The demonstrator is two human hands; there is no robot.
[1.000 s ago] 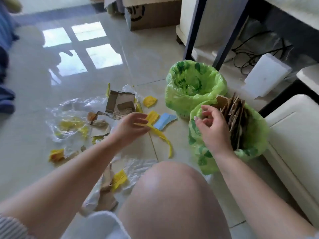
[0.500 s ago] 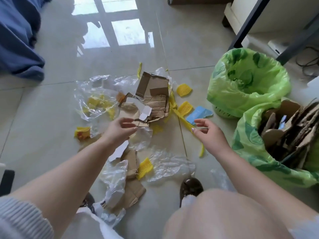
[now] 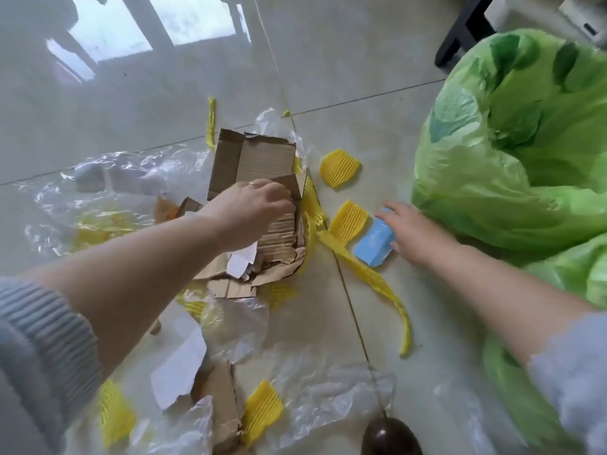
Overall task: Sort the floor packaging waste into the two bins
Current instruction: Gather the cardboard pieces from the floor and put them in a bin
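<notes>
i see my left hand (image 3: 253, 205) lying palm down on the torn brown corrugated cardboard sheet (image 3: 259, 162) in the middle of the glossy tiled floor (image 3: 328, 60); its fingers (image 3: 279, 195) curl over the ribbed layers, but i cannot tell whether they actually grip. the cardboard's long axis runs from near me toward the far side of the floor, leaning slightly right, its folded flap pointing away. my right hand (image 3: 410, 231) reaches out flat, fingers spread and released, the tips touching the far end of the small light blue foam piece (image 3: 374, 243), which lies flat with its long axis slanting from near left to far right. just left of it sits a ribbed yellow foam pad (image 3: 348, 221), tilted the same way, and another yellow pad (image 3: 340, 167) lies farther off. a long yellow foam strip (image 3: 371, 280) runs from the cardboard's edge toward me and to the right, curving at its near end. the green plastic-lined bin (image 3: 512, 152) stands just right of my right hand. crumpled clear plastic film (image 3: 108, 178) spreads to the left.

compared with half a second ago, my left hand has gone forward from the loose scraps onto the cardboard, my right hand has moved out to the blue piece, and the view has come closer.
</notes>
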